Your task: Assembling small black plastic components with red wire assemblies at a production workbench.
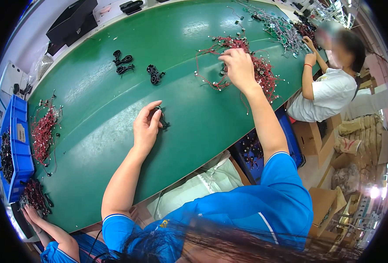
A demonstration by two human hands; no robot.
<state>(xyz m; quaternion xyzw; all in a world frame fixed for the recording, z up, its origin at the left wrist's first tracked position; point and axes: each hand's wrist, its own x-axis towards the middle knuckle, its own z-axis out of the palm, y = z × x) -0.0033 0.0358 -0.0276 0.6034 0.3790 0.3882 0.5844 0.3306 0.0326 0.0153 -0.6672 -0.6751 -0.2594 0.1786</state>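
My left hand (146,129) is curled above the green table, thumb and fingers closed round a small black cable bundle (164,123) that shows partly past the fingertips. Farther right, my right hand (239,68) reaches over a pile of thin red wires (264,72) with small round metallic and black ends. Its fingers are bent together at the pile's left side; what lies between them is hidden. A loose loop of red wire (197,65) spreads left of that hand. Beyond my left hand lie several coiled black cable bundles (155,74).
A second red wire pile (44,136) lies at left by a blue bin (22,147). A person's hands (31,215) touch dark wires at lower left. Another person (334,90) handles grey wires (281,33) at right. A blue crate (251,151) stands below the table edge.
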